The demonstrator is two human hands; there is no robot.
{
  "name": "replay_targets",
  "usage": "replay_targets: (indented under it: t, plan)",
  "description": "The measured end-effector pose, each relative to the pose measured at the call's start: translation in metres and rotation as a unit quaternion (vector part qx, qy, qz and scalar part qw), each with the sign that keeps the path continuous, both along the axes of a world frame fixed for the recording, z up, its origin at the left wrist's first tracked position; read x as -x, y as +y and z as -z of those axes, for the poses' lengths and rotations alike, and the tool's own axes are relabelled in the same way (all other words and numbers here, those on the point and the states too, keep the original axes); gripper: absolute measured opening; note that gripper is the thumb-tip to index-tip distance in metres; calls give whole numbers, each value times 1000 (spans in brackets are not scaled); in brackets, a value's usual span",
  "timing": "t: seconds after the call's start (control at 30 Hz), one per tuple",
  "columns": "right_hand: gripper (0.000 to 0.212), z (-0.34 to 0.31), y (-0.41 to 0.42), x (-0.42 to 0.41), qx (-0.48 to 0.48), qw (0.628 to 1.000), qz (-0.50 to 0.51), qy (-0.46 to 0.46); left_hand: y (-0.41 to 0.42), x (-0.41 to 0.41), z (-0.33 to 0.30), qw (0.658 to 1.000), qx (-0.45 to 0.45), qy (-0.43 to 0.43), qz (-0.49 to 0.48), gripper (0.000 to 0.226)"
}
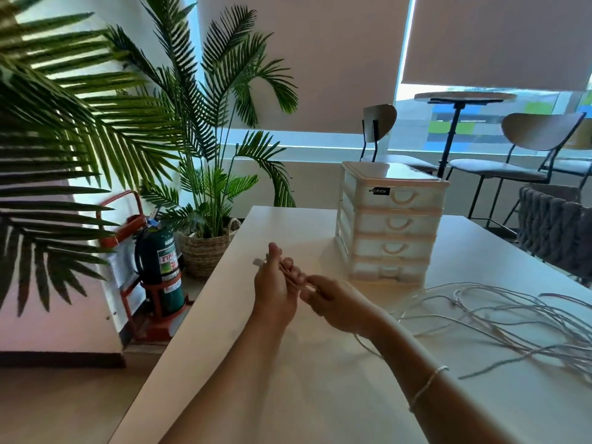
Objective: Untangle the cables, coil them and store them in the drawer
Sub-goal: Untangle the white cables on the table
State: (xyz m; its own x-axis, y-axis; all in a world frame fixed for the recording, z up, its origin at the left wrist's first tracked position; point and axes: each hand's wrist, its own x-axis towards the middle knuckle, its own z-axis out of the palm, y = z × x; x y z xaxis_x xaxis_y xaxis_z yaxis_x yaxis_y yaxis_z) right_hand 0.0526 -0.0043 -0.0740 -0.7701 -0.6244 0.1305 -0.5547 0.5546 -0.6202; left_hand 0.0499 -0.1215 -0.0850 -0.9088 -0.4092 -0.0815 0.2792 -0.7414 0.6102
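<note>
The broad white rectangular counter [320,395] carries everything in play, and both hands work above its near-left part. Beyond the hands and a little to their right stands the small translucent white plastic drawer unit [389,224] with four stacked drawers, all of them closed as far as the fronts show. To the right of the right hand, spread loosely over the counter, lies the tangle of thin pale grey cables [499,318], their strands crossing one another in long loops; one strand runs from that heap back under the right wrist toward the hands.

The left hand [277,283] is held upright with its fingers partly curled round a short length of cable, a small pale connector end [258,261] poking out just past its thumb side. The right hand [339,304] meets it fingertip to fingertip, pinching the same strand right beside the left hand's fingers.

By my reading, the untangling is barely under way: one cable end has been picked out and the first turn of a coil is about to be formed, while the heap is not yet sorted. The next move likely calls for drawing this strand clear of the pile to the right without dragging its neighbours, then winding it round the left hand.
</note>
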Motion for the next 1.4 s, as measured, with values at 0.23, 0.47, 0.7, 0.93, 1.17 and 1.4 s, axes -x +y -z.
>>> replay_targets:
  t: [0.23, 0.47, 0.7, 0.93, 1.17, 1.4]
  plan:
    - [28, 22, 3, 13, 45, 997, 15, -67, -15, -1, 5, 997, -72, -5, 2, 48]
    - [24, 23, 17, 17, 59, 997, 31, -25, -8, 6, 13, 996, -65, -14, 60, 40]
    - [17, 21, 24, 19, -29, 998, 47, 21, 1, 9, 17, 996, 7, -33, 81, 33]
    - [22, 27, 24, 19, -37, 996, 74, 25, 10, 7, 23, 966, 250, -58, 15, 27]
    - [24, 30, 22, 19, -9, 997, 74, 19, 13, 7, 25, 954, 294, -40, 27, 40]
    - [16, 27, 24, 23, 41, 995, 88, 30, 9, 6, 19, 987, 94, 3, 134, 26]
